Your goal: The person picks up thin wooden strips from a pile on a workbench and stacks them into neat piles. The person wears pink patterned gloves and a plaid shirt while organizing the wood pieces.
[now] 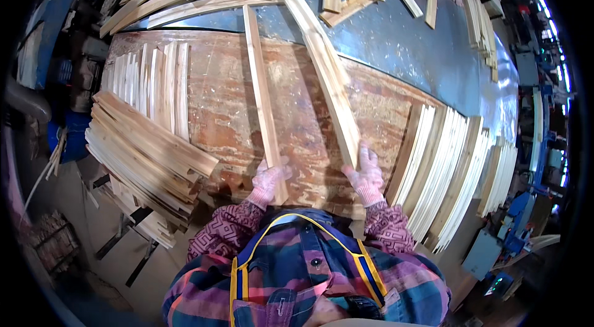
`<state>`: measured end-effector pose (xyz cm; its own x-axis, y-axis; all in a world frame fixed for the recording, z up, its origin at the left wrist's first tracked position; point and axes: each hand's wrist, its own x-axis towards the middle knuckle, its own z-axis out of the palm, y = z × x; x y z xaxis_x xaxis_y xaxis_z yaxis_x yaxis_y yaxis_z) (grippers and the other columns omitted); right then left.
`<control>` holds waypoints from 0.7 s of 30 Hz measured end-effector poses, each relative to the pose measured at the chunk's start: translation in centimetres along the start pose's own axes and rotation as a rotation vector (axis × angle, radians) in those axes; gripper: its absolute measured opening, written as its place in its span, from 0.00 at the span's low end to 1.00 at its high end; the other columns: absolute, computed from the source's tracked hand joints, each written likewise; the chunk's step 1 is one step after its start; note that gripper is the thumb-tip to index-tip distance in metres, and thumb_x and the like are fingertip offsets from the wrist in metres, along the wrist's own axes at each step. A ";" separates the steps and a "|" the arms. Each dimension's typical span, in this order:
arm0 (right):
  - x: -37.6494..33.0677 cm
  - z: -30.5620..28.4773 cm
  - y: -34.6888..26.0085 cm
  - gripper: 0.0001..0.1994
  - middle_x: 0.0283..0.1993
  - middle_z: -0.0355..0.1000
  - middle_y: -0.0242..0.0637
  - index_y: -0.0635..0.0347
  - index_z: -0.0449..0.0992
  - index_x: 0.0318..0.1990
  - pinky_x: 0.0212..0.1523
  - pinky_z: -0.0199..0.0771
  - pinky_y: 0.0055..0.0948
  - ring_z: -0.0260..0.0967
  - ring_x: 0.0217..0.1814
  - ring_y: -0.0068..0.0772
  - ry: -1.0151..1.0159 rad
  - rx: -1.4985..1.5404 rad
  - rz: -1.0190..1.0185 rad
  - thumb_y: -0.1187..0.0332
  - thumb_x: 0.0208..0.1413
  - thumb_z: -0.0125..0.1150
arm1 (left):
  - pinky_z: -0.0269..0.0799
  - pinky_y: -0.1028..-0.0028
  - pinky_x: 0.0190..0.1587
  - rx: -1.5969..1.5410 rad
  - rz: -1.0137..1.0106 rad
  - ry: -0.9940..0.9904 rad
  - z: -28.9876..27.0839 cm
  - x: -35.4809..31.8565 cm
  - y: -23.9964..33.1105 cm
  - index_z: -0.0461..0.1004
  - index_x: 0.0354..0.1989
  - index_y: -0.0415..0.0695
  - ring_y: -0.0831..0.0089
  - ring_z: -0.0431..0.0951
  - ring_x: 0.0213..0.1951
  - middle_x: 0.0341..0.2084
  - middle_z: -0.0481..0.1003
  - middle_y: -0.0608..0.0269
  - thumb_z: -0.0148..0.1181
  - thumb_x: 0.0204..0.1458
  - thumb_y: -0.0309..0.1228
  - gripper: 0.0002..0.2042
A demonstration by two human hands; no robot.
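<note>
Over the stained wooden table (297,73), in the head view, both gloved hands are closed on wood. The left hand (271,180) grips a narrow board (260,89) close to its near end; a short piece sticks out below the hand toward the body, and the rest runs away toward the far edge. The right hand (364,177) holds the near end of a long plank (335,101) between thumb and fingers, the wood slanting away up and left, well apart from the narrow board at the hands. Just beside the right hand, to its right, stands a row of stacked strips (440,163). Left of the left hand, a stack of boards (145,141) lies slantwise.
</note>
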<state>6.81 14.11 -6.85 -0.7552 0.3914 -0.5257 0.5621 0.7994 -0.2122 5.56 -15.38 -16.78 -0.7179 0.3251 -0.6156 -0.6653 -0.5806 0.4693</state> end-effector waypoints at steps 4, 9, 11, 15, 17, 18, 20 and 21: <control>-0.6 2.8 -4.1 0.43 0.63 0.66 0.59 0.58 0.54 0.74 0.62 0.68 0.45 0.66 0.66 0.54 -0.189 0.444 -0.206 0.45 0.56 0.62 | 0.77 0.64 0.54 0.124 -0.057 0.025 4.6 -0.3 0.1 0.61 0.65 0.42 0.66 0.78 0.48 0.49 0.75 0.58 0.66 0.53 0.32 0.31; 0.6 3.0 -10.2 0.41 0.57 0.73 0.56 0.61 0.63 0.68 0.61 0.71 0.42 0.72 0.59 0.51 -0.378 0.541 -0.412 0.36 0.58 0.55 | 0.79 0.71 0.47 0.155 0.035 -0.093 5.7 -0.5 0.1 0.60 0.66 0.45 0.73 0.78 0.43 0.45 0.74 0.64 0.69 0.53 0.24 0.33; 4.2 0.7 -11.7 0.38 0.56 0.73 0.55 0.60 0.67 0.64 0.58 0.73 0.43 0.72 0.57 0.50 -0.332 0.594 -0.523 0.38 0.58 0.57 | 0.83 0.65 0.40 0.204 -0.072 -0.008 5.2 -1.0 1.4 0.63 0.63 0.42 0.69 0.80 0.40 0.45 0.76 0.62 0.67 0.52 0.23 0.29; 13.3 -2.7 -16.3 0.34 0.59 0.68 0.53 0.58 0.65 0.64 0.58 0.72 0.47 0.70 0.57 0.55 0.370 0.037 -0.424 0.46 0.56 0.63 | 0.84 0.62 0.44 0.129 -0.080 -0.082 3.6 -3.2 4.0 0.71 0.58 0.37 0.65 0.82 0.41 0.45 0.77 0.55 0.66 0.49 0.28 0.25; 16.7 -2.7 -16.6 0.35 0.59 0.67 0.54 0.59 0.62 0.65 0.58 0.72 0.49 0.70 0.57 0.56 0.481 -0.039 -0.343 0.48 0.56 0.64 | 0.83 0.58 0.47 0.005 -0.110 -0.146 4.5 -4.2 5.4 0.69 0.60 0.35 0.61 0.82 0.42 0.44 0.78 0.52 0.67 0.48 0.31 0.29; 17.8 -3.1 -16.5 0.35 0.59 0.67 0.54 0.58 0.61 0.66 0.59 0.71 0.49 0.69 0.57 0.56 0.410 -0.051 -0.275 0.48 0.56 0.64 | 0.82 0.55 0.49 -0.057 -0.125 -0.179 4.6 -4.4 5.6 0.68 0.61 0.33 0.58 0.82 0.42 0.43 0.79 0.51 0.68 0.48 0.32 0.31; 16.7 -3.3 -18.0 0.36 0.59 0.66 0.56 0.58 0.60 0.67 0.60 0.71 0.49 0.69 0.59 0.55 0.214 0.083 -0.239 0.49 0.57 0.64 | 0.82 0.57 0.50 -0.049 -0.112 -0.136 4.1 -4.9 5.9 0.67 0.61 0.33 0.60 0.82 0.43 0.45 0.78 0.52 0.68 0.48 0.32 0.31; 14.1 -3.3 -17.8 0.36 0.60 0.66 0.57 0.59 0.60 0.67 0.61 0.70 0.49 0.69 0.60 0.53 0.099 0.218 -0.248 0.48 0.57 0.64 | 0.82 0.59 0.50 -0.034 -0.104 -0.104 3.7 -4.8 6.0 0.68 0.60 0.34 0.61 0.82 0.43 0.46 0.77 0.53 0.69 0.48 0.32 0.31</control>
<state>-14.98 6.93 -7.76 -0.9010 0.2487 -0.3555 0.4082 0.7635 -0.5004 4.32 -17.67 -8.68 -0.6644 0.4594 -0.5895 -0.7308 -0.5646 0.3836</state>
